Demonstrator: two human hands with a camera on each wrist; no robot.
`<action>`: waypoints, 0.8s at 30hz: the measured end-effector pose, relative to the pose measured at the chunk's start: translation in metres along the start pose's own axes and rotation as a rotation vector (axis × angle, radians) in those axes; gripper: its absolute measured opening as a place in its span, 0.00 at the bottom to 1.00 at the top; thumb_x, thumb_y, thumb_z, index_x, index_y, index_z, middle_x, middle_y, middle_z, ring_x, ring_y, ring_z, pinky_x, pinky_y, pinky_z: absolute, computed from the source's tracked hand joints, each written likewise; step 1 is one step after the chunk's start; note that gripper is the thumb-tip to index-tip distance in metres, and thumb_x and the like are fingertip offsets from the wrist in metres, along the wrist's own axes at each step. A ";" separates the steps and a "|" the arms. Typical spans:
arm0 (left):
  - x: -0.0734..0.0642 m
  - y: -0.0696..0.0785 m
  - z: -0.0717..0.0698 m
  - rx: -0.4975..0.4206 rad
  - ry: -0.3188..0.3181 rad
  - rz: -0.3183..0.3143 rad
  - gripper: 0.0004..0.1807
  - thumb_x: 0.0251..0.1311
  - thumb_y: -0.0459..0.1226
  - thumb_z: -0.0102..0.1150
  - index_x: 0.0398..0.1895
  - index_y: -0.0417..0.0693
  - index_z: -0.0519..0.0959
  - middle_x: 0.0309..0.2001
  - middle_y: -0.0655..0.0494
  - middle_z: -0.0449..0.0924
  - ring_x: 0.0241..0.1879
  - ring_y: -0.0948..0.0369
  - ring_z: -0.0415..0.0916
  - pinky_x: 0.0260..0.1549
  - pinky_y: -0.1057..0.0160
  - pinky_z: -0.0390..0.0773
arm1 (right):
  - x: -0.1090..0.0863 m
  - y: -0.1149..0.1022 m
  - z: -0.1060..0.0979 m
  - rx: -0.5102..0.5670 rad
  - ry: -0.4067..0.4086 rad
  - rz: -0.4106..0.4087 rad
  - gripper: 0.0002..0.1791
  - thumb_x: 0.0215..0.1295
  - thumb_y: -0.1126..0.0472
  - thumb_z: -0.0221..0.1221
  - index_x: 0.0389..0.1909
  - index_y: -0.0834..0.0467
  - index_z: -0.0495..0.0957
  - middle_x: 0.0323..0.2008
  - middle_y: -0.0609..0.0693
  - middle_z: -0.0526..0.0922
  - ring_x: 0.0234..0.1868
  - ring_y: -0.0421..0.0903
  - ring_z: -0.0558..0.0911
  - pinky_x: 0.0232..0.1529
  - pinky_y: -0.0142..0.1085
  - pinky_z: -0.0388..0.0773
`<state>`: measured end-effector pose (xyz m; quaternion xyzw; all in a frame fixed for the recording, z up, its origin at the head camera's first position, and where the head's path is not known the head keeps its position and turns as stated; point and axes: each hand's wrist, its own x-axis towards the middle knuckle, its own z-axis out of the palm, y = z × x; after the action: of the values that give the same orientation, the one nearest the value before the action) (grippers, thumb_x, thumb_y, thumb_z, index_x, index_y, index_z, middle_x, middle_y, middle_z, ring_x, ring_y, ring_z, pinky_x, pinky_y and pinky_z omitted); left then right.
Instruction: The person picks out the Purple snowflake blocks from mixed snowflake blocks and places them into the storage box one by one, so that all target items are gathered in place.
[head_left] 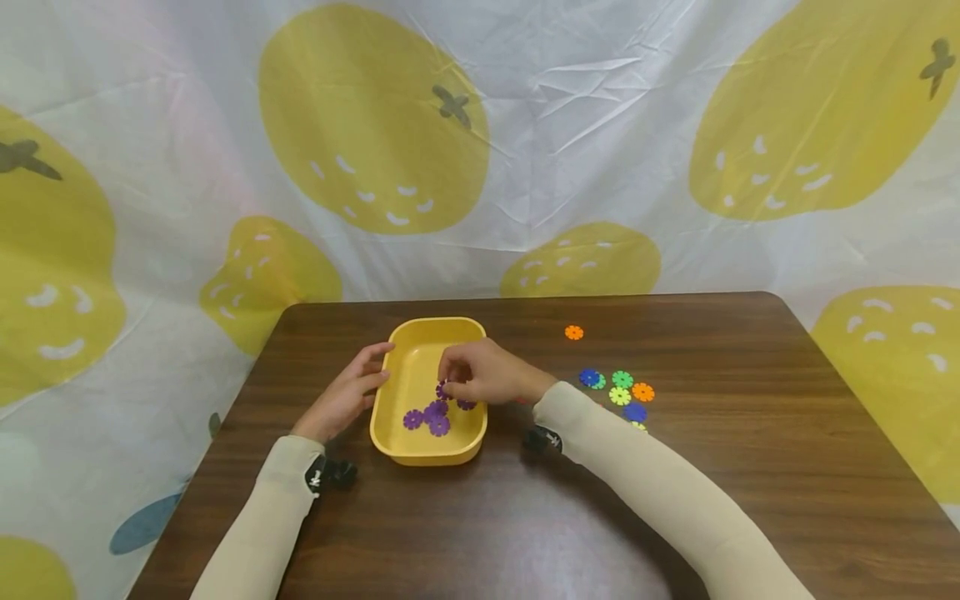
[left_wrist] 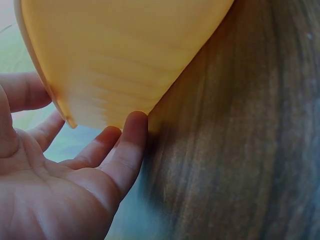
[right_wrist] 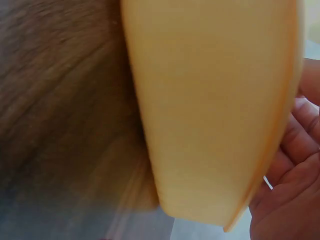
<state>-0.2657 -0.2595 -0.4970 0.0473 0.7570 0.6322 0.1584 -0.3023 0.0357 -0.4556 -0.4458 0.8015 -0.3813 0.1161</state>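
A yellow plastic basin stands on the table. My left hand rests against its left side with loosely extended fingers. In the left wrist view, fingertips touch the basin's outer wall. My right hand reaches over the right rim and pinches a purple notched disc between thumb and fingers, low inside the basin. Beneath it lie several more purple notched discs, some overlapping. The basin wall hides the right fingertips in the right wrist view.
Right of the basin lie several loose notched discs: orange, blue, green and yellow-green. The right forearm partly covers some of them. A fruit-print curtain hangs behind the brown wooden table.
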 end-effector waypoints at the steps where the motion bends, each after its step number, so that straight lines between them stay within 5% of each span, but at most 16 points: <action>1: 0.000 0.000 0.000 0.001 0.000 0.001 0.29 0.83 0.40 0.46 0.83 0.58 0.57 0.75 0.36 0.60 0.72 0.42 0.67 0.65 0.49 0.79 | 0.000 0.001 0.001 -0.012 -0.010 -0.003 0.03 0.69 0.60 0.68 0.38 0.51 0.82 0.29 0.42 0.86 0.27 0.39 0.85 0.30 0.34 0.86; 9: -0.001 0.004 0.001 -0.005 -0.004 0.004 0.29 0.84 0.39 0.44 0.83 0.58 0.56 0.74 0.36 0.60 0.71 0.43 0.66 0.62 0.53 0.80 | -0.001 0.005 0.009 -0.215 -0.032 -0.058 0.04 0.68 0.59 0.69 0.36 0.49 0.83 0.29 0.38 0.85 0.32 0.35 0.81 0.35 0.29 0.80; 24: 0.001 0.001 0.002 -0.007 -0.009 0.002 0.29 0.84 0.40 0.45 0.83 0.58 0.56 0.73 0.36 0.60 0.70 0.43 0.67 0.62 0.52 0.80 | -0.006 -0.001 0.003 -0.173 0.024 -0.057 0.03 0.68 0.59 0.68 0.37 0.53 0.84 0.28 0.39 0.85 0.29 0.35 0.83 0.32 0.29 0.81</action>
<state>-0.2660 -0.2577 -0.4967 0.0503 0.7541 0.6347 0.1614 -0.2965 0.0385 -0.4583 -0.4720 0.8199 -0.3189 0.0566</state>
